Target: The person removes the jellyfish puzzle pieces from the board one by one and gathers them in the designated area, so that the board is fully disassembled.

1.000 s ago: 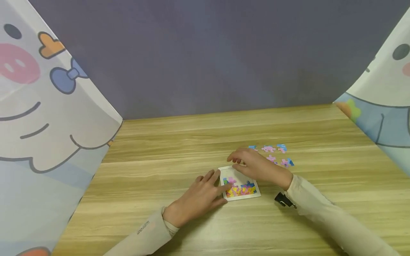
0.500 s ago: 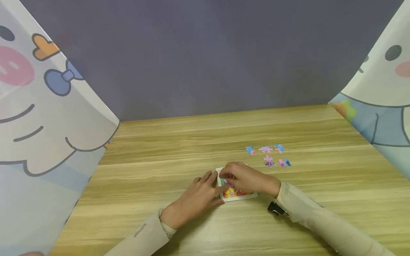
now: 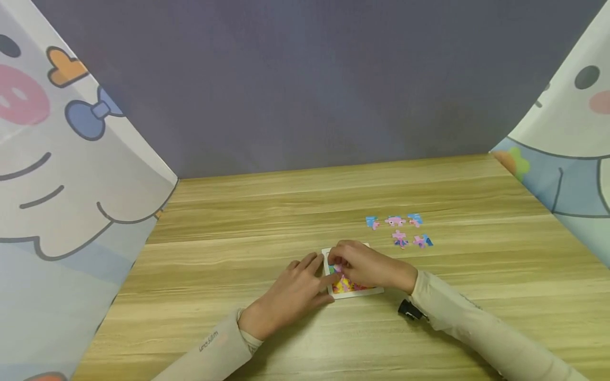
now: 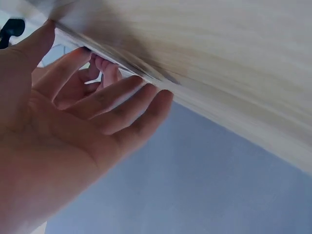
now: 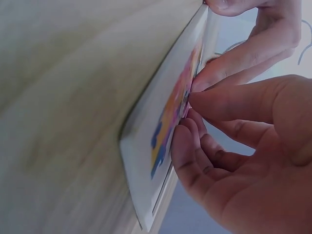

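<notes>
A small white puzzle tray (image 3: 358,293) lies on the table, its lower part filled with yellow, pink and blue jigsaw pieces (image 3: 347,286). My left hand (image 3: 288,296) rests at the tray's left side with fingers stretched out. Its index finger reaches over the rim onto the pieces, and the thumb lies by the near left corner. Above the tray, my right hand (image 3: 367,264) has its thumb and fingers bent together on a pink puzzle piece (image 5: 185,111) at the left of the picture. That hand covers much of the tray's upper part in the head view.
Several loose puzzle pieces lie beyond the tray to the right, among them a pink piece with eyes (image 3: 395,221) and a blue corner piece (image 3: 371,221). A black clip-like object (image 3: 410,309) is by the right sleeve. Printed panels flank the wooden table (image 3: 248,211).
My right hand has moved left and toward me, from the tray's far edge down onto the pieces in it. The left hand keeps its place on the tray. The view has shifted slightly.
</notes>
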A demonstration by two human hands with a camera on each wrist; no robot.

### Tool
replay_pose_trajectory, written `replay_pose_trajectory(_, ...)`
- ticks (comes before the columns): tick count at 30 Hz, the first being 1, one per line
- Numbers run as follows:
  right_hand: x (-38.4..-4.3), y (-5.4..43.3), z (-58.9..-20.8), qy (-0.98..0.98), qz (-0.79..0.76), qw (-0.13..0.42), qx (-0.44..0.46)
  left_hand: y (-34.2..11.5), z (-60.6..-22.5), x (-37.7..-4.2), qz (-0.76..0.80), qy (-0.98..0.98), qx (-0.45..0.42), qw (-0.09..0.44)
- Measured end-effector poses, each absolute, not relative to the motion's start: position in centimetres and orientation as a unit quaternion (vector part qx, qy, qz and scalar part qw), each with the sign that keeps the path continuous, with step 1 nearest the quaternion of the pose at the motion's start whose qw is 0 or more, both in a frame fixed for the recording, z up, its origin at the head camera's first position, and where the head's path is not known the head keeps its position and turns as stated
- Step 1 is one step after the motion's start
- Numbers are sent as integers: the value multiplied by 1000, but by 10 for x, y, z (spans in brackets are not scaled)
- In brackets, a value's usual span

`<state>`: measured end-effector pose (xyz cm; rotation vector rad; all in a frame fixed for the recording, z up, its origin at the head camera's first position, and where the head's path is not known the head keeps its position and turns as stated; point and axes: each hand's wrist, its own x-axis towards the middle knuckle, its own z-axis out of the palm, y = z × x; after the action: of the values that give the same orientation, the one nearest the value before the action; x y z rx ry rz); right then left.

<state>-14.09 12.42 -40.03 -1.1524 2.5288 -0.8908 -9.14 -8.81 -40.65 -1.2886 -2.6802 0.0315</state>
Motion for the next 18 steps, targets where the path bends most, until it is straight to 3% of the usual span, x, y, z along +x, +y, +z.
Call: replay_pose_trajectory(18, -140, 125, -398, 865, -314, 124, -370, -87, -410, -87, 56, -860, -486, 149)
